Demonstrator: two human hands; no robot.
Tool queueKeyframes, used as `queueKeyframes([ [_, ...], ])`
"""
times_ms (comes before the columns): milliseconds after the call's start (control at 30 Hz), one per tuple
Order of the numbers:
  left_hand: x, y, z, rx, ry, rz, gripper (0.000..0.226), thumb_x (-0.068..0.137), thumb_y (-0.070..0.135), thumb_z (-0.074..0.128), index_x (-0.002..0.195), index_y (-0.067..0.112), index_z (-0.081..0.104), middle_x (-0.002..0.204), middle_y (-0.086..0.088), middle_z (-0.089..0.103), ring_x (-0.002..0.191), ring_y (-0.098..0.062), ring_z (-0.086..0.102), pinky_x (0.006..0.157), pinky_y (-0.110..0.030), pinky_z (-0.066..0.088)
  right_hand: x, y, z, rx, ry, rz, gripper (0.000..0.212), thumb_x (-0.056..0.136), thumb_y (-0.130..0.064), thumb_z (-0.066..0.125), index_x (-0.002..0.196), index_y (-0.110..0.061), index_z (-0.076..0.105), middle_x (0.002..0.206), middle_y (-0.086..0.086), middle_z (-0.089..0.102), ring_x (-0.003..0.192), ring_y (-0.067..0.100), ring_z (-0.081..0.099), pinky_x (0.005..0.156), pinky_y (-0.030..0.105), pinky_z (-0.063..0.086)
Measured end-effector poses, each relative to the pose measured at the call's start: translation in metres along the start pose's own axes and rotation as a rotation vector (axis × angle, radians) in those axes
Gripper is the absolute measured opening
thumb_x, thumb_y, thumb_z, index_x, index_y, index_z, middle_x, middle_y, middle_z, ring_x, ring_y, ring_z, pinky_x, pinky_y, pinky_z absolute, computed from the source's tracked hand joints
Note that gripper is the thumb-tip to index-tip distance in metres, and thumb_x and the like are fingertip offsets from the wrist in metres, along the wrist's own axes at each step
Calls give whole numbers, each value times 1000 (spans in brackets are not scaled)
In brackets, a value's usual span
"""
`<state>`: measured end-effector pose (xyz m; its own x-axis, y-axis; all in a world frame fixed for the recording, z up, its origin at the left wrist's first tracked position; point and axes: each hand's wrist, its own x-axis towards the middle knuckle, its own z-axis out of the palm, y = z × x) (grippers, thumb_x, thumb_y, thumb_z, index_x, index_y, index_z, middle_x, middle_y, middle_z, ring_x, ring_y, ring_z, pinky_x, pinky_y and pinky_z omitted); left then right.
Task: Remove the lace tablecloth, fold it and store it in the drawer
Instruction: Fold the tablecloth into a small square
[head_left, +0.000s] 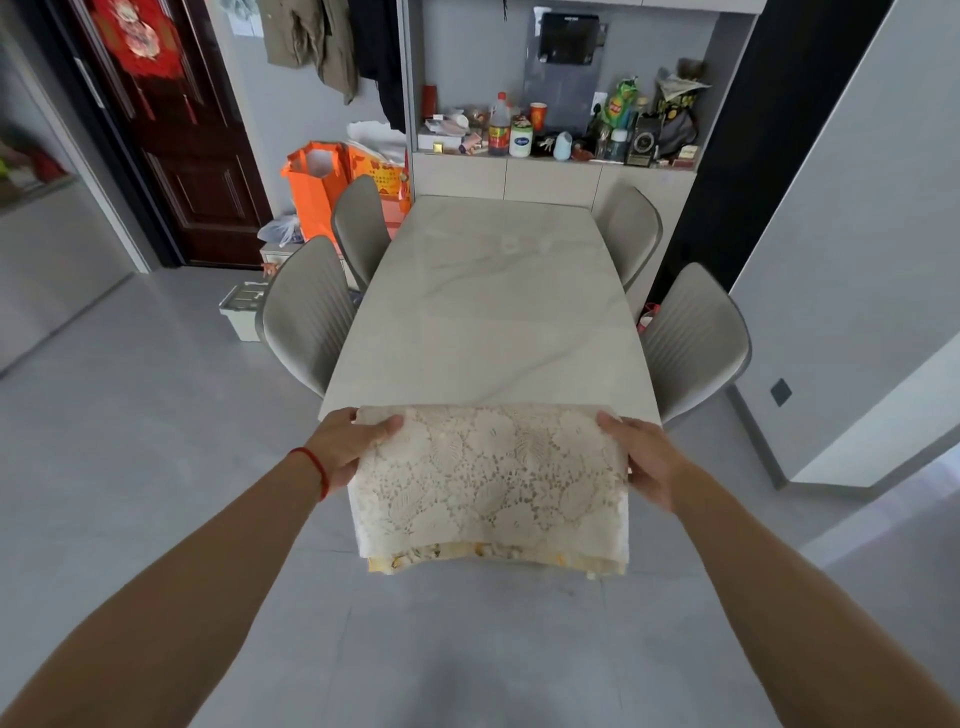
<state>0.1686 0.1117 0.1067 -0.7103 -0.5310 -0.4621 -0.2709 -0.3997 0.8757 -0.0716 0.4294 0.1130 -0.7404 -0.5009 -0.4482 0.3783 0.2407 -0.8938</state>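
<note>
The cream lace tablecloth (488, 478) is folded into a thick rectangle. It hangs over the near edge of the white marble table (493, 301), with a yellowish layer showing at its bottom edge. My left hand (345, 447) grips its upper left edge, thumb on top. My right hand (647, 460) grips the right edge, fingers hidden under the cloth. No drawer is plainly visible.
Four grey chairs (306, 317) flank the table, two per side. A cluttered sideboard (556, 176) with bottles stands behind it. Orange bags (317, 187) and a small bin (241, 309) sit at the left near a dark red door. Grey floor surrounds me.
</note>
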Motion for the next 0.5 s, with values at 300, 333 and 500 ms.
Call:
queueKeyframes([
  [300,2,24,-14,-147,-172,5,77,81,-16,69,146,19,49,129,-15,67,122,-35,64,87,-46,62,3,-26,-6,-10,-157,-153,50,93,8,69,132,-24,64,129,20,66,101,26,74,78,39,63],
  [333,2,26,-14,-68,-202,35,74,81,-21,67,140,21,56,124,-15,69,121,-37,64,83,-43,64,3,-31,-9,-64,-164,-191,51,93,10,68,131,-24,65,129,21,65,100,25,74,78,37,63],
  [500,-3,59,-10,309,-24,341,49,79,-16,76,107,24,75,108,-17,74,109,-39,68,91,-39,61,-2,-67,-14,-354,-14,-395,34,89,-3,79,114,-24,74,122,24,70,104,37,72,94,47,63],
])
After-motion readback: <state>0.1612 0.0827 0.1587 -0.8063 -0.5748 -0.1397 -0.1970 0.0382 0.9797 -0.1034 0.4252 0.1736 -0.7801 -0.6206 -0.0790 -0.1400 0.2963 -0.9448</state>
